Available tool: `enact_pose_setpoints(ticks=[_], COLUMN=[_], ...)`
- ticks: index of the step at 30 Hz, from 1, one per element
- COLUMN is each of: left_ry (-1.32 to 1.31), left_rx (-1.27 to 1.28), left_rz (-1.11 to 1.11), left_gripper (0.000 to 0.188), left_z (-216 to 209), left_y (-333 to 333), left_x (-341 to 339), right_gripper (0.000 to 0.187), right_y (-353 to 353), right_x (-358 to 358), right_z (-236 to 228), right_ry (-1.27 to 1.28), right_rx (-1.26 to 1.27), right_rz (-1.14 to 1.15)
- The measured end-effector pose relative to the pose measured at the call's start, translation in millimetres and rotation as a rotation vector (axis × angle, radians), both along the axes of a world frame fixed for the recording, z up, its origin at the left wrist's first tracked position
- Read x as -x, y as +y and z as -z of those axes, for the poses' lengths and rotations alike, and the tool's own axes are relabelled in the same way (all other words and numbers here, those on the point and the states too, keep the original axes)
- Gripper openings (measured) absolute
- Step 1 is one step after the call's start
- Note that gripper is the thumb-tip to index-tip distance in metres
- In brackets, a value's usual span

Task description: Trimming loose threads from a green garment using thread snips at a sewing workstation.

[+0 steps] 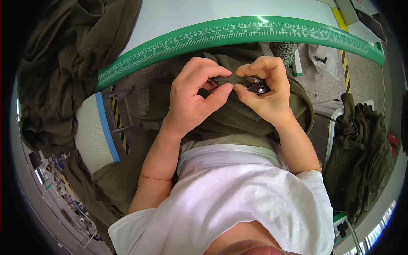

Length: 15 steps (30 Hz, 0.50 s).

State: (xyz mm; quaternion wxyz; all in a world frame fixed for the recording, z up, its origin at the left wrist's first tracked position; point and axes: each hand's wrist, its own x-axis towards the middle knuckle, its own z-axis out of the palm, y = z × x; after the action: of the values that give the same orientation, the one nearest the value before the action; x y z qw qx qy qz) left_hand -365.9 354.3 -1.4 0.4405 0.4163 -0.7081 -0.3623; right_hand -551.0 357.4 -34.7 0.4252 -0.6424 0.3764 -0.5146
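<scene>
2 hands (191, 95) (272, 91) pinch olive cloth (231, 79) (metal tool (260, 88), right).

This is a garment workshop. A long green ruler (242, 29) curves across twelve o'clock; olive fabric heaps (76, 55) hang at ten and three.
</scene>
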Motion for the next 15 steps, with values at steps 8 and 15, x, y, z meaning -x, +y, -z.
enact_pose_setpoints(ticks=[8, 15], left_ry=[-0.373, -0.394], left_rx=[0.418, 0.551], left_rz=[-0.069, -0.1], left_gripper=[0.024, 0.024], left_z=[6.2, 14.7], left_y=[-3.6, -5.4], left_x=[0.6, 2.7], right_gripper=[0.049, 0.046], right_y=[-0.5, 0.3], right_x=[-1.2, -2.2], right_z=[-7.4, -7.3], right_ry=[-0.112, -0.146], right_rx=[-0.145, -0.191], right_rz=[-0.007, 0.003])
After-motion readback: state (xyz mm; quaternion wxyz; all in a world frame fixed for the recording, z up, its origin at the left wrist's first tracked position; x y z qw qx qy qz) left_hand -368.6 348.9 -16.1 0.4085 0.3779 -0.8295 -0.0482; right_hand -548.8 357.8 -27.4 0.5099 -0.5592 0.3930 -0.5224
